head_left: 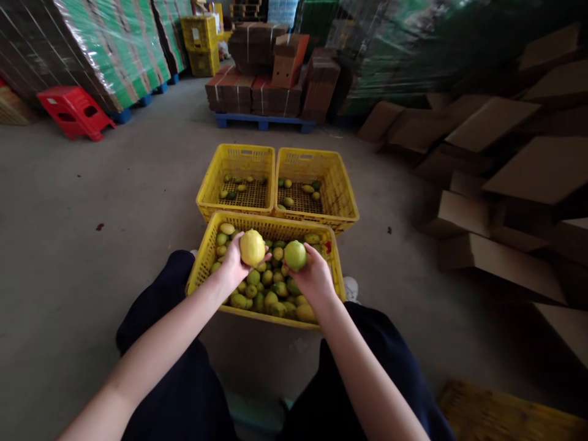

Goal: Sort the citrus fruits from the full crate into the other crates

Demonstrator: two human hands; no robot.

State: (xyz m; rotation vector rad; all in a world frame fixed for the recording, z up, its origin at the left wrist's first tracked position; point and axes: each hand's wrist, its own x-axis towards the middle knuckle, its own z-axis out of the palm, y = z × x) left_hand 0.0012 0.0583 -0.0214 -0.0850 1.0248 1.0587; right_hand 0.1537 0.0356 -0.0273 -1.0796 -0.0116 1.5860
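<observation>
My left hand [234,260] is closed around a yellow lemon [252,248], its fingers curled beneath the fruit. In my right hand [316,275] I grip a green lemon [295,255] between thumb and fingers. Both fruits are held up side by side, a little apart, over a yellow plastic crate [264,317] between my knees. Many green and yellowish lemons [271,300] lie in that crate, partly hidden by my hands. Just beyond it stand two more yellow crates, the left one [236,150] and the right one [316,154], each with several lemons on the bottom.
A red stool [76,111] stands on the floor at the far left. Bundled cardboard [275,98] rests on a blue pallet [263,121] ahead. Open cardboard boxes [496,263] are piled along the right side. Wrapped green stacks [119,49] stand at the back left.
</observation>
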